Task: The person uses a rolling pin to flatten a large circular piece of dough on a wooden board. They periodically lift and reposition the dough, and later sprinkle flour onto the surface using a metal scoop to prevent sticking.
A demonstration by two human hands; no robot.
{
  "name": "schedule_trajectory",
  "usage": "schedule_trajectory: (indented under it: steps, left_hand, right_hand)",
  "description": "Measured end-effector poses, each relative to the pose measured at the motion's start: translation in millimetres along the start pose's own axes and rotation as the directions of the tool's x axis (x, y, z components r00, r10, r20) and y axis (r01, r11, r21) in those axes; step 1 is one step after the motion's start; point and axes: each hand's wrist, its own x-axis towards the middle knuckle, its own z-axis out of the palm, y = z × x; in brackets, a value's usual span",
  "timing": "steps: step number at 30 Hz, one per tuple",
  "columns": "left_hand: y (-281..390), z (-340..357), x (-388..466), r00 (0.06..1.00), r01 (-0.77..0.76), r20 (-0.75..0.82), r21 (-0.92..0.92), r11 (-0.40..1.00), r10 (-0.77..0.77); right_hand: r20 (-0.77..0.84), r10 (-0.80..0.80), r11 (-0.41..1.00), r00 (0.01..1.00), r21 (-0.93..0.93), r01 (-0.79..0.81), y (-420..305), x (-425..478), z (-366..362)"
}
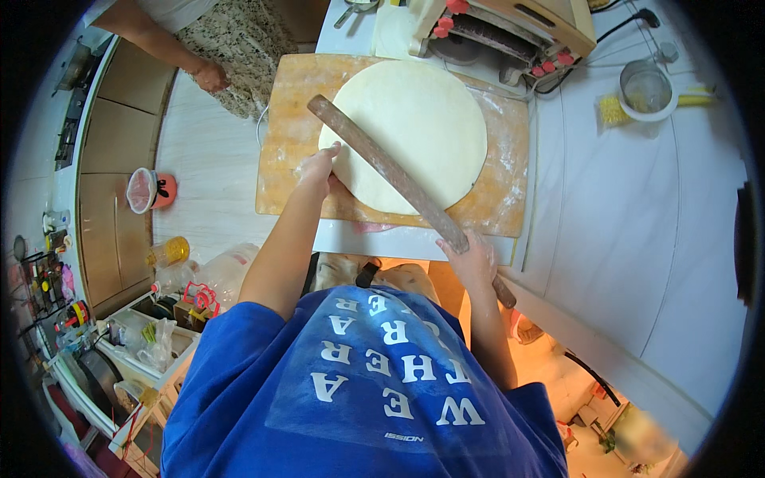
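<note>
A large round sheet of dough (pixel 418 131) lies on a floured wooden board (pixel 293 113). A long wooden rolling pin (pixel 382 161) slants across the dough, its far end past the sheet's upper left edge. My right hand (pixel 472 260) is closed around the pin near its lower end, beyond the board's front edge. At the left edge of the dough is my left hand (pixel 317 167), thumb over the rim. The other fingers are mostly hidden, so whether they pinch the dough cannot be made out.
Behind the board stands a wooden-cased machine (pixel 508 36) with red knobs and a cable. On the right counter is a clear cup (pixel 645 89) by a yellow-handled brush (pixel 612 110). Another person's hand (pixel 212 76) hangs at upper left. A lined bin (pixel 152 190) stands on the floor.
</note>
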Motion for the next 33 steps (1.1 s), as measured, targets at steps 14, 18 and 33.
schedule_trajectory:
  steps: [14, 18, 33]
  left_hand:
    - [8, 89, -77, 0.757, -0.608, 0.152, 0.521, 0.599, 0.636]
    - [4, 96, -82, 0.776, -0.605, 0.184, 0.484, 0.632, 0.603]
    - [-19, -44, -12, 0.828, -0.538, -0.04, 0.226, 0.812, 0.559]
  right_hand:
    - [-0.245, 0.34, 0.94, 0.908, 0.111, -0.322, 5, -47, 12]
    - [-0.284, 0.389, 0.92, 0.877, 0.172, -0.352, 12, -46, 13]
    - [-0.168, 0.284, 0.949, 0.944, -0.093, -0.302, 11, -24, -4]
